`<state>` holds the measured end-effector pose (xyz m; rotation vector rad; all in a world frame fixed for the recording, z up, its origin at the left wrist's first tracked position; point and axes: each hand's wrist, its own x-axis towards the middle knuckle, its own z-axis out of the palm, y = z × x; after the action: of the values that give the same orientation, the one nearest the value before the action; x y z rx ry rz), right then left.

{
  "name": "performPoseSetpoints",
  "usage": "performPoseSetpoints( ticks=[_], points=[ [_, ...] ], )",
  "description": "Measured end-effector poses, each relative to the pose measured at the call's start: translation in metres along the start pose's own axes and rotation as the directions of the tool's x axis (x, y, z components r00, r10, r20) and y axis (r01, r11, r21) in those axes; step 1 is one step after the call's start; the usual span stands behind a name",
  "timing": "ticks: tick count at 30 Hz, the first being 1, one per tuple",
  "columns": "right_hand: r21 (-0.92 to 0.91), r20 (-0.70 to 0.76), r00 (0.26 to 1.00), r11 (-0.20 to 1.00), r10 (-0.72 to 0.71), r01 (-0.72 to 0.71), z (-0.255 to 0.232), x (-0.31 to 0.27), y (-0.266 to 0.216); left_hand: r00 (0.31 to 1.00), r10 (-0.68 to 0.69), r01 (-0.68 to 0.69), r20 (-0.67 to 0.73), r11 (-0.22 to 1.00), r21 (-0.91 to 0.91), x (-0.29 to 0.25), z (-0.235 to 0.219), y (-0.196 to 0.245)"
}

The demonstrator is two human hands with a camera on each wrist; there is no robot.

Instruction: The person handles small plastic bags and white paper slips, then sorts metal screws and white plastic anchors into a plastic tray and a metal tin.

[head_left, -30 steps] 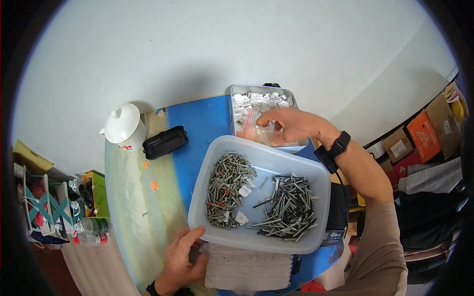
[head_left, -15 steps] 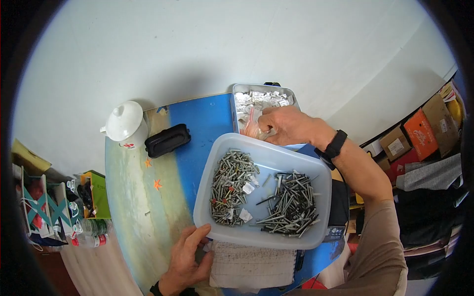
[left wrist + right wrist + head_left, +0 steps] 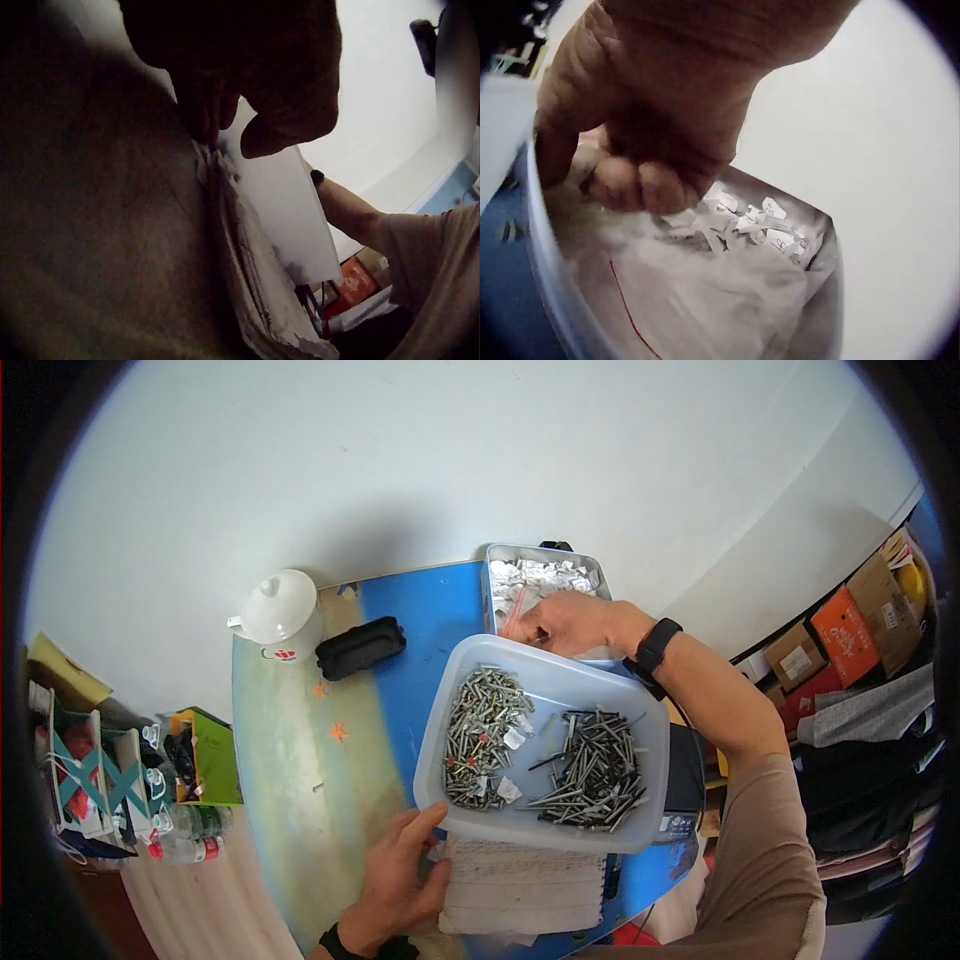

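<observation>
My right hand (image 3: 575, 622) reaches into a metal tin (image 3: 489, 592) at the back, fingers curled at a clear plastic bag (image 3: 705, 289) with a red seal line. The bag's contents and fingertips are partly hidden. White paper scraps (image 3: 776, 234) fill the tin around the bag. In front stands a translucent plastic tub (image 3: 575, 682) with short screws (image 3: 487, 710) on the left and longer, darker screws (image 3: 597, 765) on the right. At the tub's near left corner, my left hand (image 3: 395, 872) has thumb and index spread, index tip at the corner, above a worn notebook (image 3: 520, 890).
A lidded white cup (image 3: 282, 615) and a black case (image 3: 360, 648) stand at the back left of the table. A small screw (image 3: 318, 787) lies on the left part. Cardboard boxes (image 3: 800, 653) crowd the right side; bottles (image 3: 195, 835) stand at the left.
My right hand's fingers have curled in and gone lower at the bag. The view has shifted, so the scene sits farther right. My left hand stays by the tub's corner.
</observation>
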<state>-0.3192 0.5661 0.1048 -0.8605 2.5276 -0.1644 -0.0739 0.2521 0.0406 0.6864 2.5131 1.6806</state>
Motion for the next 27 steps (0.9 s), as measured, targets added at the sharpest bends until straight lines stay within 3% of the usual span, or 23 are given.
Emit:
performPoseSetpoints(
  ticks=[1, 3, 4, 6, 10, 12, 18, 24, 27],
  points=[
    [-0.003, -0.003, 1.000, 1.000, -0.003, 0.003, 0.001, 0.002, 0.008, 1.000, 0.017, -0.018, -0.010, 1.000, -0.009, 0.000, 0.000, 0.000],
    [0.217, 0.073, 0.997, 0.976, -0.031, 0.015, -0.002, 0.003, 0.019, 0.999, 0.039, -0.039, -0.020, 0.999, -0.013, 0.000, 0.001, 0.000],
    [0.217, 0.067, 0.997, 0.976, -0.031, 0.016, -0.006, 0.002, 0.022, 0.999, 0.028, -0.028, -0.019, 0.999, -0.016, 0.000, 0.001, 0.001],
    [0.353, 0.223, 0.974, 0.930, 0.020, -0.100, -0.013, -0.003, 0.028, 1.000, 0.023, -0.023, -0.012, 1.000, -0.014, 0.000, 0.001, 0.000],
    [0.427, 0.192, 0.980, 0.894, 0.057, -0.135, -0.031, -0.013, 0.029, 0.999, 0.044, -0.045, -0.024, 0.998, -0.037, -0.001, 0.003, -0.003],
    [0.442, 0.200, 0.959, 0.856, 0.199, -0.270, -0.043, -0.021, 0.023, 0.998, 0.053, -0.054, -0.025, 0.998, -0.041, 0.000, 0.003, -0.002],
    [0.501, 0.088, 0.992, 0.857, 0.090, -0.122, -0.041, -0.029, 0.044, 0.998, 0.067, -0.068, -0.014, 0.998, -0.013, 0.001, 0.001, 0.001],
    [0.588, 0.001, 0.979, 0.792, 0.203, -0.164, -0.052, -0.036, 0.027, 0.997, 0.074, -0.074, -0.002, 0.997, -0.010, 0.003, 0.001, 0.003],
    [0.562, -0.050, 0.989, 0.823, 0.139, -0.087, -0.040, -0.027, 0.033, 0.998, 0.064, -0.064, -0.006, 0.998, -0.014, 0.002, 0.002, 0.002]
  ],
)
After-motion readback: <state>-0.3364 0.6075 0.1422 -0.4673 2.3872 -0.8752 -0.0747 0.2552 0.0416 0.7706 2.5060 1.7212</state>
